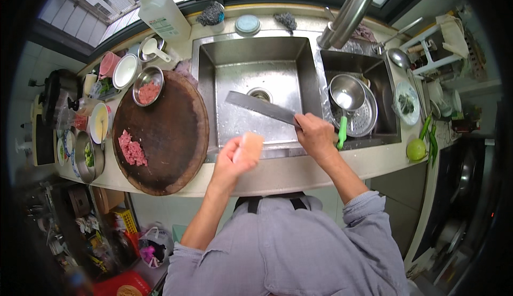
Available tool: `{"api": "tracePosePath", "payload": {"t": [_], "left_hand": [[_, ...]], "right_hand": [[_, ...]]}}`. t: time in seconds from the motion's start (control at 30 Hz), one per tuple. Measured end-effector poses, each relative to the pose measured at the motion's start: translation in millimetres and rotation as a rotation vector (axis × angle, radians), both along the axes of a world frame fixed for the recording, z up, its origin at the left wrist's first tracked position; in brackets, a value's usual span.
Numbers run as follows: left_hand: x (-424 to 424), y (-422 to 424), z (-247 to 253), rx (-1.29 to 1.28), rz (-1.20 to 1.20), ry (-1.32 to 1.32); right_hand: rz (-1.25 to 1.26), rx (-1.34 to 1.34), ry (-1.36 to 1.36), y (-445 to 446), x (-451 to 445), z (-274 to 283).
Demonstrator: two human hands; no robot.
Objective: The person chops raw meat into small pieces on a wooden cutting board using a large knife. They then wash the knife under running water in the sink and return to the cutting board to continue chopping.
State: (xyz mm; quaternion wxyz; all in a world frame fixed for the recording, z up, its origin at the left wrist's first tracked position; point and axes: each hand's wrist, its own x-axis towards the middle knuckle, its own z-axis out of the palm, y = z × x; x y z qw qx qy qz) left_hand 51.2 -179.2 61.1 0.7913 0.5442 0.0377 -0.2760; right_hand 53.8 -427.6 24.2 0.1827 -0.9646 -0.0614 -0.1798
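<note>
My right hand (316, 135) grips the handle of a cleaver (264, 107). Its dark blade, seen nearly edge-on, reaches left over the large sink basin (236, 71) and covers part of the drain. In my left hand (234, 155) is a small pale orange-pink block (250, 145), held at the front rim of the sink; the picture does not settle whether it is a sponge or food. To the left lies a round wooden chopping board (172, 135). Minced meat (132, 149) is heaped on it, and a steel bowl (156, 99) of more mince rests near its far edge.
A steel faucet (348, 15) rises behind the divider. The smaller basin holds a steel pan with a green handle (342, 133) and a perforated steel tray (368, 115). Bowls and bottles crowd the left counter. A green round fruit (417, 149) and green chillies (433, 143) lie right.
</note>
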Motion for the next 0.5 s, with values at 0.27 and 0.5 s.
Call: {"api": "tracePosePath", "payload": {"t": [0.27,0.5], "left_hand": [[15,-45,-27,-0.025,0.161,0.396],[31,-70,-49,-0.152,0.073,0.505]], "right_hand": [[0.115,-0.259,-0.294,2,-4,22],[0.27,0.131,-0.058,-36,-7,39]]}}
